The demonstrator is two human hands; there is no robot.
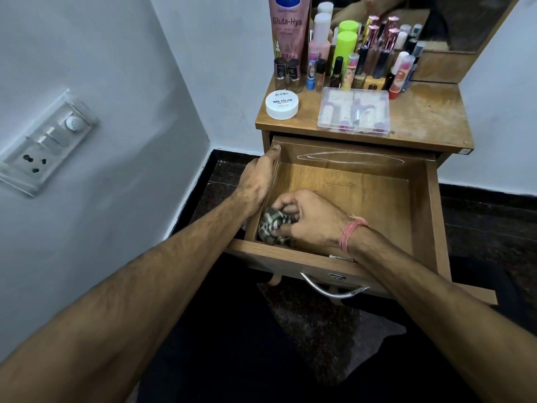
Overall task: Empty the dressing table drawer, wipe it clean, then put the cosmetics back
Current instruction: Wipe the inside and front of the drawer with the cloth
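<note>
The drawer [377, 199] is pulled well out from under the bench [421, 117], and apart from the cloth it looks bare inside, just plain wood floor and walls. The right hand [308, 219] is down in the drawer's near-left corner with its fingers clamped around a bunched-up checked cloth [273, 225], which is pressed right into that corner against the drawer floor. There's a pink thread band [353, 232] around that wrist, sitting just over the drawer's front edge. The left hand [258, 178] is on the drawer's left wall, fingers curled over the top rim near the back corner, so it's closed on the wall itself and not on anything loose.

All the cosmetics are up on the bench, behind the drawer. Closest to the drawer is a clear plastic box [354, 112] with small items inside, and left of that a round white tub [282, 104] labelled nail polish remover. Further back from the drawer there's a crowd of little bottles and tubes [363, 62] standing upright, plus a tall pink Vaseline tube [289, 30] at the back left corner. A mirror [465, 21] stands behind all of them.

On the drawer's front face a curved metal handle [328, 289] hangs below a small lock. Off to the left of the drawer, on the wall, is a switch and socket plate [46, 141].
</note>
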